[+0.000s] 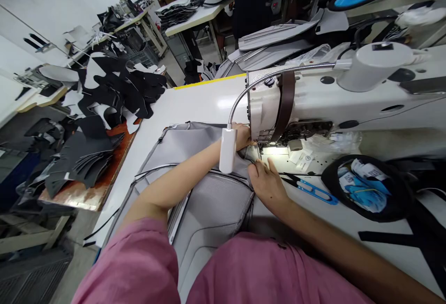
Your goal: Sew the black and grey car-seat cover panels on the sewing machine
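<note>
A grey sewn cover [216, 197] with dark piped seams lies across the white table and reaches up to the sewing machine [313, 95]. My left hand [243, 137] is closed on the cover's edge just left of the needle area; a white lamp head partly hides it. Closer to me, my right hand [267, 181] pinches the cover's edge with bent fingers, beside the lit needle plate [277, 152]. The fingertips of both hands are close together. Blue thread snips [317, 191] lie right of my right hand.
The lamp [228, 151] hangs on a bent metal neck over the cover. At right, a black round holder [365, 188] contains blue and white items. Dark and grey cut pieces [90, 151] are piled at left. A person [248, 2] stands beyond the machine.
</note>
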`<state>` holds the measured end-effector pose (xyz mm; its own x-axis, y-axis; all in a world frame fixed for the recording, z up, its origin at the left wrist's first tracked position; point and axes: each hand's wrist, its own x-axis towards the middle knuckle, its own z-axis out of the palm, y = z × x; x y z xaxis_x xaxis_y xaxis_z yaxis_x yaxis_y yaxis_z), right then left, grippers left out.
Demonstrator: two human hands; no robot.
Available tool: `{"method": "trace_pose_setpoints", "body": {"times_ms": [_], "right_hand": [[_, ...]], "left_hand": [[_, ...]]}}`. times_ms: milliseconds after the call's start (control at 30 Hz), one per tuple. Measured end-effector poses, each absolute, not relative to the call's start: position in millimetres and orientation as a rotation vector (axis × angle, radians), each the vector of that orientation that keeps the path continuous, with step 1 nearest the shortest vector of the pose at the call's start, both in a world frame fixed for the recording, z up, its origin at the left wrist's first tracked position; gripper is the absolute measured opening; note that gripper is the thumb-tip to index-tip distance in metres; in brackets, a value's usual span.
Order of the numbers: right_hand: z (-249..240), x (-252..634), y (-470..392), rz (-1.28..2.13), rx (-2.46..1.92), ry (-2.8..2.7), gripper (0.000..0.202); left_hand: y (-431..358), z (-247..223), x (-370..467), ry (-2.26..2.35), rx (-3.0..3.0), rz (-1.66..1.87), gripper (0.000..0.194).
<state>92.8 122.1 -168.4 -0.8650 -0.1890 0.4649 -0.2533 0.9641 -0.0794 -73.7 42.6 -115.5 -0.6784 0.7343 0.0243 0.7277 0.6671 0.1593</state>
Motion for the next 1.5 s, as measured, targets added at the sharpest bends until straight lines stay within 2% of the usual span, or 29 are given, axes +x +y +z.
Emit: {"method": "trace_pose_setpoints", "body": {"times_ms": [200, 367, 633, 767, 933, 1133, 1233, 1333, 1500], "right_hand": [[-171, 96, 129, 0.327, 0.277, -2.769, 0.025], [-174, 90, 132, 0.314, 0.236, -2.783, 0.025], [-175, 94, 132, 0.311, 0.277, -2.748, 0.023], [-172, 95, 135, 0.410, 0.232, -2.723, 0.026], [-173, 89, 137, 0.328, 0.292, -2.702, 0.026], [-166, 96, 146, 0.307, 0.500, -2.699, 0.028], [-164, 94, 156, 0.380, 0.773, -2.676, 0.025], [-167, 93, 160, 0.460, 0.939, -2.618, 0.023], [-166, 110, 158, 0.484, 0.731, -2.678, 0.023]], "left_hand": [[41, -133, -65, 2.794, 1.246, 0.157, 0.018], [46, -144, -72, 2.817, 1.281, 0.175, 0.017], [51, -133, -62, 2.831, 1.231, 0.088, 0.022], [53, -130, -58, 2.835, 1.174, 0.047, 0.019], [52, -131, -69, 2.845, 1.137, 0.038, 0.014], [32, -121, -46, 3.029, 0.998, 0.277, 0.026], [10, -111, -9, 2.802, 1.341, 0.417, 0.032], [-1, -104, 19, 2.441, 1.621, 0.289, 0.036], [10, -98, 31, 2.450, 1.471, -0.012, 0.032]]}}
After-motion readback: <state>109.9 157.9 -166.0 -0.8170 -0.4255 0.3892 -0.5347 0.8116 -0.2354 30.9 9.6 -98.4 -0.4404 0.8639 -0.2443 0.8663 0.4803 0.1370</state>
